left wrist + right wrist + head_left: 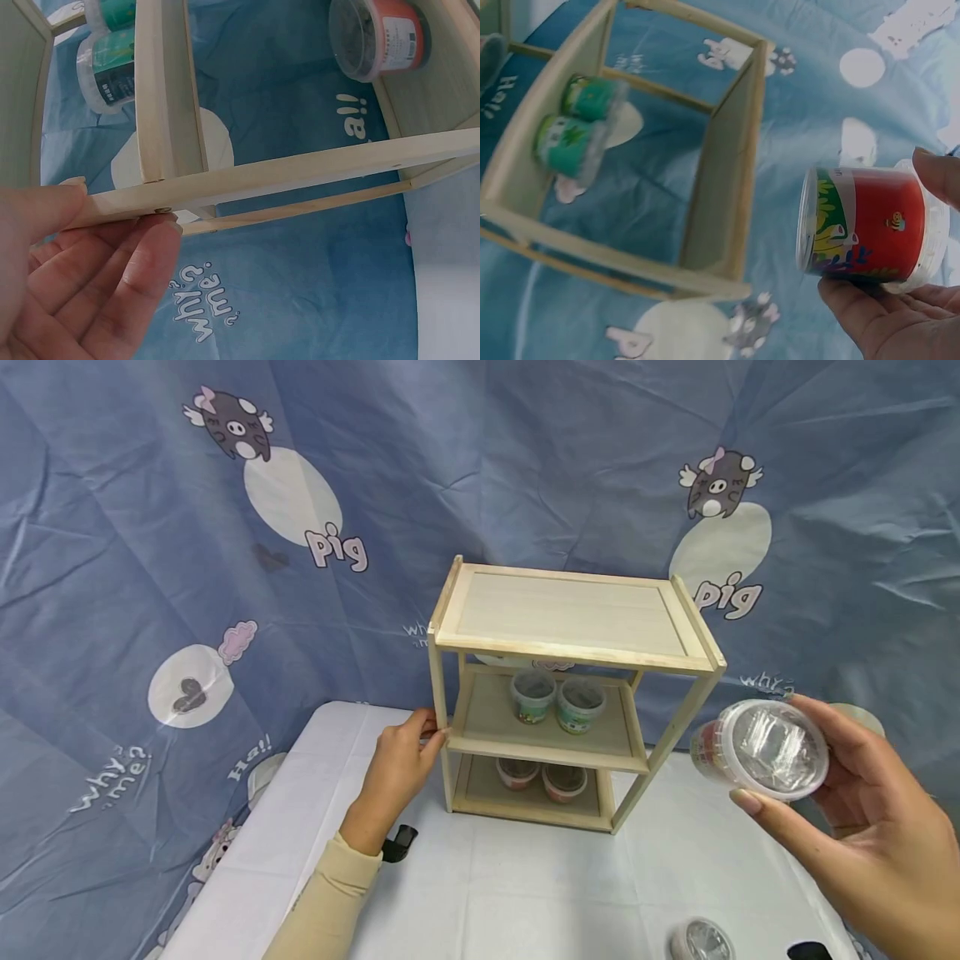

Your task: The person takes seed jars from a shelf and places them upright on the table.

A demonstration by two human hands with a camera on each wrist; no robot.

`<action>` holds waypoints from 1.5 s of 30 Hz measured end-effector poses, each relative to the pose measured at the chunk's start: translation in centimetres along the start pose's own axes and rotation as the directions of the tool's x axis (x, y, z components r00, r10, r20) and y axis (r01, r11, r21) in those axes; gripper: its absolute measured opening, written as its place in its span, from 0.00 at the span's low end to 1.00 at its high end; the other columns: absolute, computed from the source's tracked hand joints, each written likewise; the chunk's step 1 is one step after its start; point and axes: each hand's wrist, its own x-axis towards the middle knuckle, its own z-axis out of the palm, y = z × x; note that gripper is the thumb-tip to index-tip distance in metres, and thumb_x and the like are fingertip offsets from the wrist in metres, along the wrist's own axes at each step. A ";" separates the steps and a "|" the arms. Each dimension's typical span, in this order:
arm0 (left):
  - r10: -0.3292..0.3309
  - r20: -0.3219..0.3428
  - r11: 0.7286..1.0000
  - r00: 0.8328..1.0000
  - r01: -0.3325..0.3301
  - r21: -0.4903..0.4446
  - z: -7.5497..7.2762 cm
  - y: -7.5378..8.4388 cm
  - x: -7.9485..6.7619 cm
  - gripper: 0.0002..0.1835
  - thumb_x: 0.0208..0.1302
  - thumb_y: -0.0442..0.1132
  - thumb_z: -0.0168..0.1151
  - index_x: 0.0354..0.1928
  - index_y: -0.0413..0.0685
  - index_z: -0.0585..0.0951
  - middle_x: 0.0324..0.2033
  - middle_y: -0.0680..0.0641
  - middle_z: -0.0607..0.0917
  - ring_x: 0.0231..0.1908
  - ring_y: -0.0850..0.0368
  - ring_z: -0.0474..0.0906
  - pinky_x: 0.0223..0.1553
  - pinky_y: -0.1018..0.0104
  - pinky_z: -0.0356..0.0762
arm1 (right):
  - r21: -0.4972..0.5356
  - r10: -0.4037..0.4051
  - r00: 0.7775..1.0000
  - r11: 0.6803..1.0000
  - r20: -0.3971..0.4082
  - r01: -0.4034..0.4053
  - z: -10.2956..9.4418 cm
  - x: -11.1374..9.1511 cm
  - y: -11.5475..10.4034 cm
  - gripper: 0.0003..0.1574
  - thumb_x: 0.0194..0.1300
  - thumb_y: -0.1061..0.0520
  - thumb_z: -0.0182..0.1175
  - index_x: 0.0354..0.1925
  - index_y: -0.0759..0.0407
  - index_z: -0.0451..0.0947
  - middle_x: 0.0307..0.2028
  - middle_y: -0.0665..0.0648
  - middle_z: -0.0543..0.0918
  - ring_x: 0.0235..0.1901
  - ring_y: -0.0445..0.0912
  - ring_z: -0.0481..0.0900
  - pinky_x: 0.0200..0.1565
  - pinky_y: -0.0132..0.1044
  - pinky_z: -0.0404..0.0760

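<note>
My right hand [873,806] grips a small clear plastic tub [776,750] by its lid end, off to the right of the wooden shelf rack [573,614]. In the right wrist view the tub has a red and green label [889,221]. Between thumb and fingers, my left hand [401,768] holds the rack's left front post [285,174], near the middle shelf. Two green-labelled tubs [533,696] stand side by side on that middle shelf. On the bottom shelf are two red-labelled tubs [564,782], partly hidden by the shelf above.
Another lidded tub [702,940] is on the white table [525,893] at the front right. A black object [399,843] lies by the left wrist, and another [808,951] at the lower right edge. Blue printed cloth [540,460] hangs behind the rack.
</note>
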 end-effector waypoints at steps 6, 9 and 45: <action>0.012 0.000 1.000 1.000 -0.012 -0.014 -0.1 0.2 0.1 0.10 0.71 0.34 0.70 0.50 0.37 0.83 0.43 0.39 0.90 0.42 0.46 0.90 0.39 0.54 0.89 | -0.030 0.035 0.999 0.999 0.005 -0.035 0.2 -2.0 2.7 0.72 0.43 0.85 0.75 0.80 0.52 0.61 0.63 0.51 0.73 0.55 0.32 0.79 0.51 0.16 0.76; 0.006 -0.002 1.000 1.000 -0.006 -0.014 0.0 0.2 0.1 0.10 0.71 0.35 0.70 0.49 0.38 0.84 0.43 0.39 0.91 0.41 0.46 0.90 0.39 0.54 0.89 | -0.071 0.068 0.997 0.995 0.045 -0.064 0.4 -3.0 3.9 0.68 0.47 0.80 0.77 0.80 0.50 0.61 0.61 0.49 0.73 0.52 0.30 0.79 0.48 0.15 0.76; -0.022 0.006 1.000 1.000 0.022 -0.002 0.0 0.1 -0.1 0.12 0.71 0.36 0.70 0.51 0.39 0.84 0.44 0.41 0.91 0.43 0.47 0.90 0.39 0.53 0.88 | -0.132 0.458 0.860 0.889 0.225 -0.439 9.2 -13.3 12.0 0.55 0.51 0.50 0.85 0.69 0.67 0.68 0.54 0.68 0.79 0.50 0.58 0.85 0.40 0.43 0.89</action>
